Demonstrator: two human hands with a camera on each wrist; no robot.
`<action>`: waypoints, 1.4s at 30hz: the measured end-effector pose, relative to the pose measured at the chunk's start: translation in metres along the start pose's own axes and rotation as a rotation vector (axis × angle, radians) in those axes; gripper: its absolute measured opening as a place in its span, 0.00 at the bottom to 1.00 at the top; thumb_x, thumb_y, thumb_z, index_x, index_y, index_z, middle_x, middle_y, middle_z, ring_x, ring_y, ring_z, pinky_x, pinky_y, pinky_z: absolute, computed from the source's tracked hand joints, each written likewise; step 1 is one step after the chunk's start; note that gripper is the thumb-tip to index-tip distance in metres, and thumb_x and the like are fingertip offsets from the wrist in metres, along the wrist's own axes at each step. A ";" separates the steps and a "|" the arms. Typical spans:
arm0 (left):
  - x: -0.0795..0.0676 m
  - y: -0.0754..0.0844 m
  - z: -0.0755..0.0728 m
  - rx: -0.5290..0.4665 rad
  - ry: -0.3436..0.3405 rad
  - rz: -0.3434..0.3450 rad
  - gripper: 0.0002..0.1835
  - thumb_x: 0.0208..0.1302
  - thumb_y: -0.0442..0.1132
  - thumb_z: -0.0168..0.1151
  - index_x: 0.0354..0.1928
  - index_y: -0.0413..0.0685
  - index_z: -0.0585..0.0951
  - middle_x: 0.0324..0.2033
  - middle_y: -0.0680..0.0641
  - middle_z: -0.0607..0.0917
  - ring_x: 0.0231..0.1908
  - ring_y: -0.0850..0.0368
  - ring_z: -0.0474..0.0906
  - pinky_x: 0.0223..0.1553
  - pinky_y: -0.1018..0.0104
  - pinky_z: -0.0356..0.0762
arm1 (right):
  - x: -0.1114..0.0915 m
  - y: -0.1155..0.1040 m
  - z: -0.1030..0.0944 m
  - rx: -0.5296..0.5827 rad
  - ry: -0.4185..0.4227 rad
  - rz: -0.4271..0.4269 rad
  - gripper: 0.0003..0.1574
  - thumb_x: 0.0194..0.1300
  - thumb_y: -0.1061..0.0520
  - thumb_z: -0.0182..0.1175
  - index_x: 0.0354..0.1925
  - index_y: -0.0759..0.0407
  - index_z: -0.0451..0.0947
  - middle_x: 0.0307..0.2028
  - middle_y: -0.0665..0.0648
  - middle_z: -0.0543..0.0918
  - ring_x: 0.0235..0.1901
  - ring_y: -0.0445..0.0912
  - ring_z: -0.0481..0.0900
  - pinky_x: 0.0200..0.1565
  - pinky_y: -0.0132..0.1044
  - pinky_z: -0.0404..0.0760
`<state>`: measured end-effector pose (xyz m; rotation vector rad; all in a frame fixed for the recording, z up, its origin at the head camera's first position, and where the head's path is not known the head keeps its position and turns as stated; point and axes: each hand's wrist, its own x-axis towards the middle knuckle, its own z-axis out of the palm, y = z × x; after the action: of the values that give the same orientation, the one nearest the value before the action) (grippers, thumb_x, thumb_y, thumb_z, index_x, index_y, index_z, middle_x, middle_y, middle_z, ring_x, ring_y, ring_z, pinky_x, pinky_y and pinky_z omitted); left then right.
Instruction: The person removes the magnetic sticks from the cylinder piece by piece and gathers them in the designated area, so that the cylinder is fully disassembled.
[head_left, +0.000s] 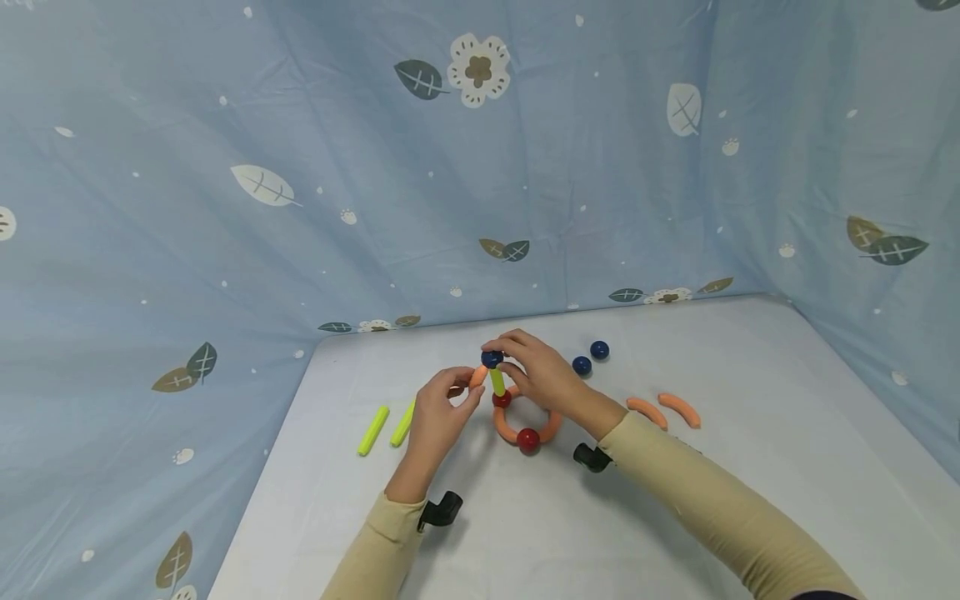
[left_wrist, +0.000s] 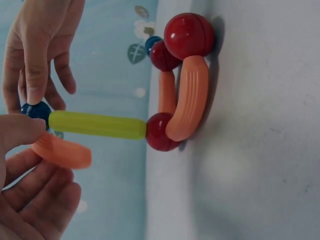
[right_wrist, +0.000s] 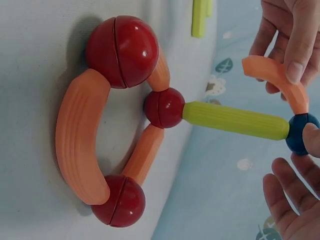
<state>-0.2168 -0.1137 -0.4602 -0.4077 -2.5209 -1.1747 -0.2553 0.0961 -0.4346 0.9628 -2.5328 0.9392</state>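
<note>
My left hand (head_left: 435,421) pinches a curved orange rod (right_wrist: 275,74), whose one end meets a blue ball (right_wrist: 298,135). With thumb and fingers, my right hand (head_left: 547,375) holds that same ball. Below it stands a yellow-green straight rod (left_wrist: 97,124), joining the blue ball to a small red ball (right_wrist: 164,107). This red ball belongs to a ring lying on the table, made of curved orange rods (right_wrist: 80,135) and red balls; the nearest red ball (head_left: 528,441) shows clearly in the head view. The ring's far side is partly hidden by my right hand there.
Two yellow-green rods (head_left: 372,431) lie left of my left hand. Two blue balls (head_left: 582,365) sit behind my right hand. To the right, curved orange rods (head_left: 680,410) lie near my sleeve on the white table (head_left: 300,517). A patterned blue cloth (head_left: 390,183) hangs behind.
</note>
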 end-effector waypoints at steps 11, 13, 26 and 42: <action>0.002 0.005 0.001 -0.068 0.016 0.002 0.14 0.67 0.38 0.70 0.53 0.46 0.84 0.43 0.49 0.87 0.43 0.53 0.86 0.42 0.55 0.87 | -0.003 -0.005 0.000 -0.076 -0.010 0.023 0.26 0.71 0.59 0.64 0.66 0.52 0.76 0.60 0.56 0.77 0.57 0.49 0.79 0.57 0.44 0.81; 0.002 0.005 0.001 -0.069 0.018 0.011 0.14 0.67 0.38 0.69 0.53 0.46 0.84 0.44 0.48 0.87 0.43 0.53 0.86 0.42 0.55 0.87 | -0.003 -0.005 0.000 -0.060 0.005 0.006 0.26 0.71 0.60 0.65 0.65 0.52 0.76 0.61 0.55 0.77 0.58 0.49 0.79 0.57 0.44 0.81; -0.001 0.003 0.001 -0.081 0.026 0.046 0.19 0.67 0.34 0.69 0.59 0.51 0.83 0.42 0.48 0.87 0.43 0.55 0.86 0.42 0.58 0.87 | -0.001 -0.008 -0.002 -0.049 -0.010 -0.006 0.26 0.68 0.61 0.68 0.63 0.54 0.79 0.63 0.56 0.79 0.60 0.51 0.79 0.57 0.45 0.81; -0.004 0.002 -0.001 -0.033 0.075 0.076 0.19 0.65 0.34 0.70 0.58 0.48 0.85 0.40 0.48 0.87 0.41 0.56 0.86 0.40 0.60 0.87 | 0.000 -0.010 -0.002 -0.053 -0.008 0.006 0.26 0.66 0.62 0.69 0.62 0.53 0.80 0.61 0.55 0.80 0.59 0.49 0.80 0.58 0.45 0.81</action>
<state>-0.2125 -0.1130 -0.4597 -0.4545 -2.4033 -1.1821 -0.2489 0.0912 -0.4285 0.9465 -2.5549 0.8664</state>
